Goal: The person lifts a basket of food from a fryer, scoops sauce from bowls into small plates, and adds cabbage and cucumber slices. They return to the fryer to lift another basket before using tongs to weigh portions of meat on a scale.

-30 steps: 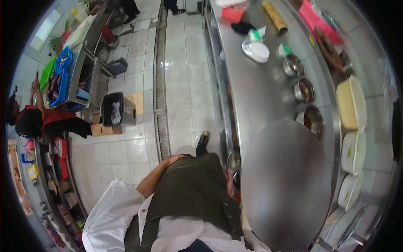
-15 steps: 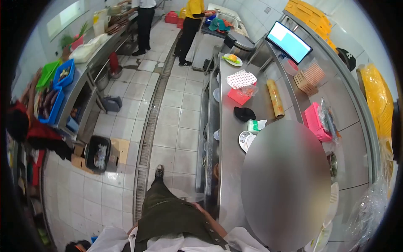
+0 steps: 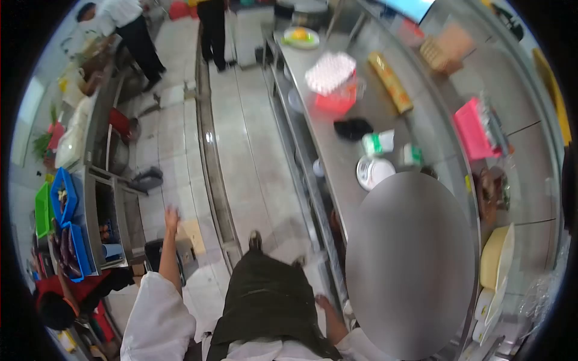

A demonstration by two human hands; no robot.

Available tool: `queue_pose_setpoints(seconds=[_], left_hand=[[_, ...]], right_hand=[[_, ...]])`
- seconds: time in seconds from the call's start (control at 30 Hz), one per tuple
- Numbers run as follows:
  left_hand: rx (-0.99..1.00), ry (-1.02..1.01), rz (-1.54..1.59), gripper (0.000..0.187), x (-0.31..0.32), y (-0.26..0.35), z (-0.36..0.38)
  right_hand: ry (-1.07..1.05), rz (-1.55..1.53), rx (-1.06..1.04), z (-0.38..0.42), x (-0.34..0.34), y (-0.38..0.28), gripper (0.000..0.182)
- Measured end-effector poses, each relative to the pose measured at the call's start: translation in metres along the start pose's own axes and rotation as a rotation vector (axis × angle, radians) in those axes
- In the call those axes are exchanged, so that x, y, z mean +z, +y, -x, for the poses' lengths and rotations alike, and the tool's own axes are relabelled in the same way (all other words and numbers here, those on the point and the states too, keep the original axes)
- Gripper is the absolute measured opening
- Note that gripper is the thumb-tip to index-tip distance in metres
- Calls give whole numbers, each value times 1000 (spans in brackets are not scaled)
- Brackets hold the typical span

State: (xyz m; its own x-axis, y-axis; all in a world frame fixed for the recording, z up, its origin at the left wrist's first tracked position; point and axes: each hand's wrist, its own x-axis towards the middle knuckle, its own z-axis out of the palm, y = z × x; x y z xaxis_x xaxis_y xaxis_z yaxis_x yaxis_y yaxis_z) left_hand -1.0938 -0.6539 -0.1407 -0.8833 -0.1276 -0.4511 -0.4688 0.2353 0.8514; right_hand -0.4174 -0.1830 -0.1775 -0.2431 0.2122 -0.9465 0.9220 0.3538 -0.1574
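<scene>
My left hand (image 3: 173, 219) is stretched forward over the tiled floor, left of the drain channel. Its fingers are blurred but look extended, and nothing shows in them. Beneath that arm lies the black bin (image 3: 155, 256), partly covered, beside a flat piece of cardboard (image 3: 194, 236). My right hand (image 3: 325, 305) hangs low beside the dark apron (image 3: 271, 307), close to the edge of the steel counter (image 3: 337, 174). Its fingers are hard to make out. A large grey blur hides part of the counter to my right.
On the counter are a red container (image 3: 335, 103), a black cap (image 3: 353, 128), a white round scale (image 3: 375, 173) and a roll of film (image 3: 390, 83). Two people stand ahead; another person (image 3: 59, 310) bends at left near blue crates (image 3: 77, 249). A drain channel (image 3: 211, 138) runs along the floor.
My view has turned and moved forward. My left arm has come up and out into view. My right hand has shifted right with my body, still beside the counter.
</scene>
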Motion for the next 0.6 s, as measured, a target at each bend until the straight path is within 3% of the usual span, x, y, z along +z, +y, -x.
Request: queue_pose_setpoints(seconds=[0.03, 0.07, 0.1, 0.13, 0.17, 0.2, 0.23, 0.27, 0.3, 0.33, 0.37, 0.4, 0.43, 0.5, 0.6], left_hand=[[138, 1, 93, 50, 21, 12, -20], [215, -140, 32, 46, 39, 55, 0], [308, -140, 133, 43, 69, 73, 18], [223, -157, 110, 43, 96, 103, 53], [246, -185, 29, 40, 120, 88, 71], [276, -210, -37, 38, 140, 60, 79], [265, -242, -3, 33, 158, -8, 84], [203, -377, -28, 33, 169, -65, 111], [240, -331, -510, 40, 186, -95, 159], [118, -458, -667, 50, 188, -176, 193], [-7, -602, -884, 70, 193, -216, 239], [-125, -527, -1079, 88, 193, -274, 299], [-403, -570, -838, 99, 199, -232, 317], [-371, -503, -961, 99, 191, -254, 327], [-325, -443, -944, 90, 198, -268, 332]], right_hand=[[195, 101, 5, -38, 22, 21, 66], [315, 84, -20, -26, 16, 9, 61], [314, -75, -2, -19, -2, -14, 58], [381, -12, 22, -27, -15, -33, 48], [571, -218, -280, -29, -25, -51, 40], [574, -352, -304, -58, -28, -50, 37], [522, -425, -282, -44, -55, -88, 37], [513, -464, -339, -55, -65, -96, 47], [554, -523, -329, -62, -73, -110, 45], [599, -571, -327, -75, -82, -122, 44], [682, -618, -385, -101, -89, -124, 41], [761, -670, -430, -116, -90, -119, 39], [803, -804, -389, -128, -96, -118, 37], [918, -1110, -412, -133, -113, -143, 33], [1014, -1223, -506, -145, -157, -135, 45]])
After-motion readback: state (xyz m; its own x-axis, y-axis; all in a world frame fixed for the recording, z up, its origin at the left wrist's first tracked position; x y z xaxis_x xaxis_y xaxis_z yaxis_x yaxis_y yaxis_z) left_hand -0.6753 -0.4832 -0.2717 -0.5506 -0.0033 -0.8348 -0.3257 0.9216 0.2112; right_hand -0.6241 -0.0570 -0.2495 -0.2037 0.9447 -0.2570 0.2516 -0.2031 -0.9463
